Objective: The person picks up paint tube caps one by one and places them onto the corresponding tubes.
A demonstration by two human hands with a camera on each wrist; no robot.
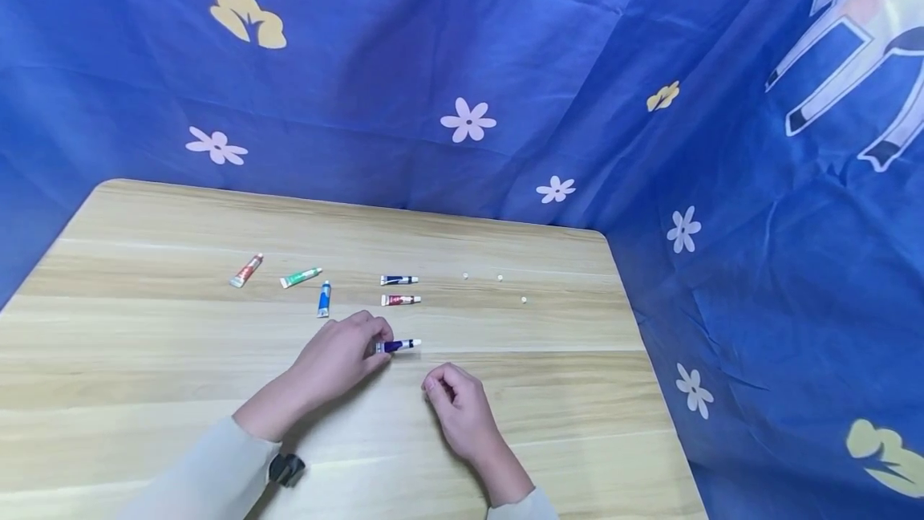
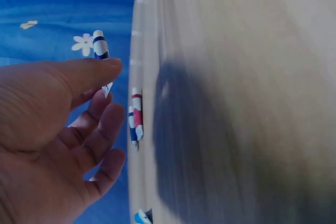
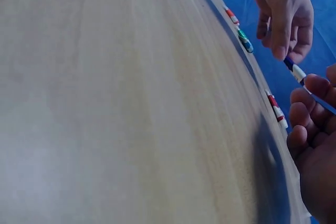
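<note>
My left hand [image 1: 346, 351] pinches a purple paint tube [image 1: 398, 345] by its flat end, between thumb and fingers. The tube's white cap points right, and in the left wrist view the tube [image 2: 101, 45] appears lifted off the table. My right hand [image 1: 462, 412] is apart from the tube, to its lower right. Its fingers [image 3: 302, 114] are loosely curled, with nothing visible in them. Just beyond the left hand lie a dark blue paint tube [image 1: 399, 280] and a dark red paint tube [image 1: 400, 300], side by side.
Farther left on the wooden table [image 1: 180, 392] lie a red tube [image 1: 247, 270], a green tube [image 1: 300, 278] and a blue tube [image 1: 324, 299]. Three small white caps [image 1: 500, 278] are scattered at the right. A blue patterned cloth [image 1: 346, 103] hangs behind the table.
</note>
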